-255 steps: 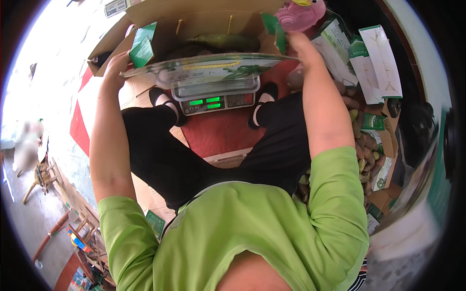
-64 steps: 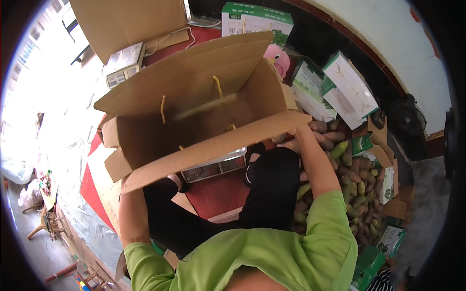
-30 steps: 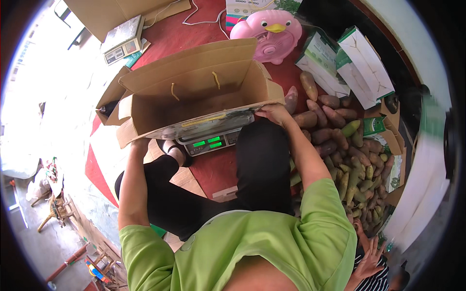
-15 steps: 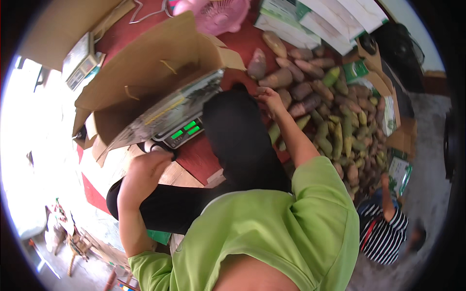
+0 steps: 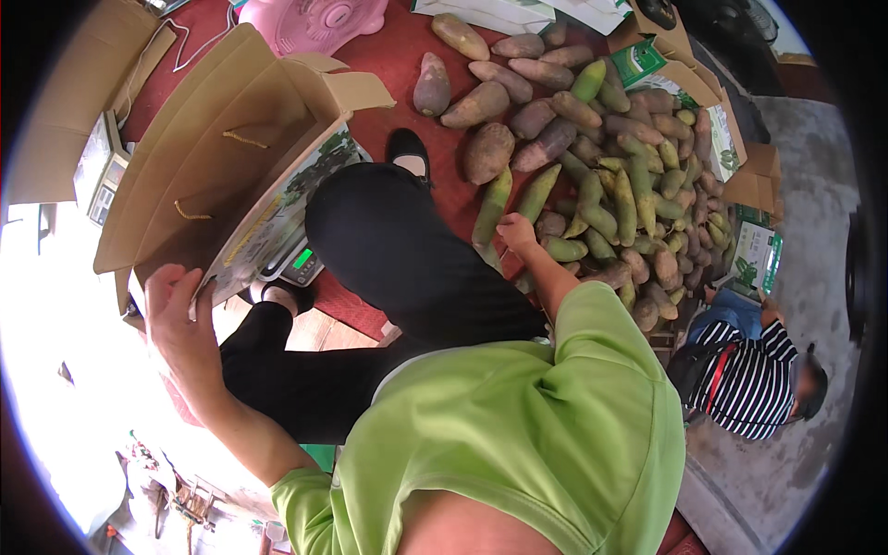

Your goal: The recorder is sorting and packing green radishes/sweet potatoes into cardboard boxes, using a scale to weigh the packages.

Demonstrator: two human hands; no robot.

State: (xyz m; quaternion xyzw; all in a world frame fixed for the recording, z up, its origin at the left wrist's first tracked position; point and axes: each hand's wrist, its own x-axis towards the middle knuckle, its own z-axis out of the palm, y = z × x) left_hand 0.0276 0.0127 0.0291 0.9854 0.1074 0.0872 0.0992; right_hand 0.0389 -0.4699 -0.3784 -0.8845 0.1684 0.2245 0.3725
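Note:
A large cardboard carton (image 5: 185, 176) with yellow cord handles stands open on a digital scale, whose green-lit display (image 5: 303, 261) shows beside my knee. My left hand (image 5: 176, 319) is at the carton's near edge, its fingers bent over the cardboard rim. Over on the right, my right hand (image 5: 520, 233) is held with curled fingers beside the near end of a long green vegetable (image 5: 536, 192); whether anything is in them is hidden. Around and beyond it lies a heap of thick, elongated vegetables, some green and some reddish brown (image 5: 488, 153).
A pink plastic fan (image 5: 319, 20) stands at the back. Another scale (image 5: 102, 171) is at the far left. Open cartons (image 5: 703, 83) border the heap on its right. A person in a striped shirt (image 5: 745, 375) sits beyond the heap. My bent black-trousered knee (image 5: 370, 222) lies between carton and heap.
My left hand has moved left from beside the scale onto the carton's edge. My right hand is now lower beside the green vegetables. The view has shifted, showing more of the heap.

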